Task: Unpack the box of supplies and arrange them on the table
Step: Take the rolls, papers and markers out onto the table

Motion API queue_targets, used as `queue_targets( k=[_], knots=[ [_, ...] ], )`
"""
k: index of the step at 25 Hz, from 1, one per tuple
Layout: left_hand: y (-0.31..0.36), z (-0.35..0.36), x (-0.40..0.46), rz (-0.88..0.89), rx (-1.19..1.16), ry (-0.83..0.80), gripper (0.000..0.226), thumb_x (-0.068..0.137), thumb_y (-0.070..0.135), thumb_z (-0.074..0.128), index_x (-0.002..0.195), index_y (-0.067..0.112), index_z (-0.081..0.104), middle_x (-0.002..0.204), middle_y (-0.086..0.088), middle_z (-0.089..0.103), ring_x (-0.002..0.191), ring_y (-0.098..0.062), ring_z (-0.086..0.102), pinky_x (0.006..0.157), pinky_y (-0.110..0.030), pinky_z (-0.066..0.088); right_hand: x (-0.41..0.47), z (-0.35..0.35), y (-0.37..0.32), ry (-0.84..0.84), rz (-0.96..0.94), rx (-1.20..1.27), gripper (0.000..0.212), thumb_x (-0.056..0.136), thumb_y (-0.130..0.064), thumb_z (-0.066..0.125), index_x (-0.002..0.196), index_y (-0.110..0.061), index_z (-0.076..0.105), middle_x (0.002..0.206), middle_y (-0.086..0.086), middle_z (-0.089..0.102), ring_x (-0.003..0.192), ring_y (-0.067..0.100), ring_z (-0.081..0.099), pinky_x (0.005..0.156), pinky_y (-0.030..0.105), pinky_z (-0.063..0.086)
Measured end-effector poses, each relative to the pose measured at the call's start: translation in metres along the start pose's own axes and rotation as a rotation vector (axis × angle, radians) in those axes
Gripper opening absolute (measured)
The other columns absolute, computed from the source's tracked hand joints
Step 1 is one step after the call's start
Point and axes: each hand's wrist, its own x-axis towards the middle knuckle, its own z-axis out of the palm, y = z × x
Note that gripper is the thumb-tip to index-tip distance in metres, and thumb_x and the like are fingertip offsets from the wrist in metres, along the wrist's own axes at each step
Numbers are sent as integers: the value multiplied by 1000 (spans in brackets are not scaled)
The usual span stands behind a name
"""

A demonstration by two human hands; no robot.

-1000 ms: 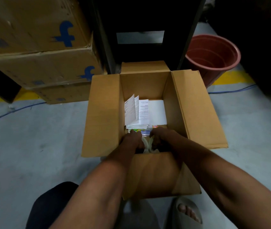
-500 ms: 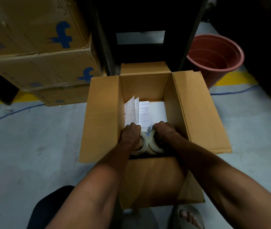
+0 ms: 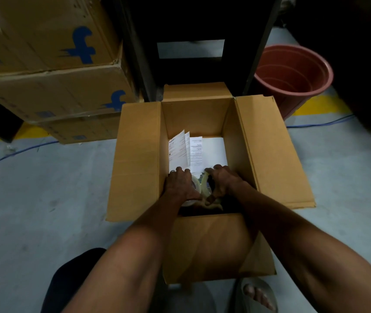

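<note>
An open cardboard box (image 3: 134,159) stands on the floor in front of me with all flaps folded out. Inside, white printed papers (image 3: 186,150) lean against the left and back. My left hand (image 3: 180,184) grips one clear tape roll (image 3: 197,185) near the box's front. Beside it my right hand (image 3: 222,179) grips a second clear tape roll (image 3: 206,185). Both rolls stand on edge, close together, partly hidden by my fingers. The box's front part is dark.
Stacked cardboard boxes (image 3: 51,71) with blue logos sit at the left. A dark rack frame (image 3: 193,30) stands behind the box, a red-brown bucket (image 3: 292,75) at the right. A blue cable (image 3: 320,124) runs along the grey floor. My sandalled foot (image 3: 256,294) is at the bottom.
Both hands have risen from deep in the box's front, each lifting a tape roll into view. In the last half second they moved little.
</note>
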Motion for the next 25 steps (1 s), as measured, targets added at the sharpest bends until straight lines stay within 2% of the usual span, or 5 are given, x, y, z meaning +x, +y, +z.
queue_targets(
  k=[2,6,12,20,25],
  knots=[
    [0,3,0,17,38,-22,98,58,62,82,132,14,42,132,-13,43,122,-30,45,100,-41,42,-1,-2,-1,-48,-19,-52,125,47,-46,95,151,-26,27,145,11,36,132,34,37,106,48,43],
    [-1,5,0,47,94,-20,99,58,52,87,134,12,39,135,-14,39,123,-32,43,103,-43,42,0,-3,-4,-68,-17,-73,126,49,-37,97,152,-26,24,147,12,33,134,35,34,107,49,42],
    [-1,7,-1,57,103,34,76,68,38,81,128,10,44,129,-15,44,118,-33,48,100,-42,44,-3,-9,-7,-56,-20,-122,125,52,-38,95,153,-23,22,147,13,35,132,34,36,105,49,43],
    [-2,-30,-8,38,16,18,105,50,55,90,132,13,41,132,-13,42,121,-31,44,97,-42,46,-15,-58,-13,-34,-29,-235,119,58,-41,92,152,-20,23,146,15,34,133,36,35,104,51,43],
    [6,-89,-31,24,-14,94,110,50,57,88,138,13,38,134,-13,42,122,-30,44,102,-40,41,-47,-121,-19,73,-83,-327,99,76,-35,80,153,-19,22,151,18,31,136,39,36,108,50,40]
  ],
)
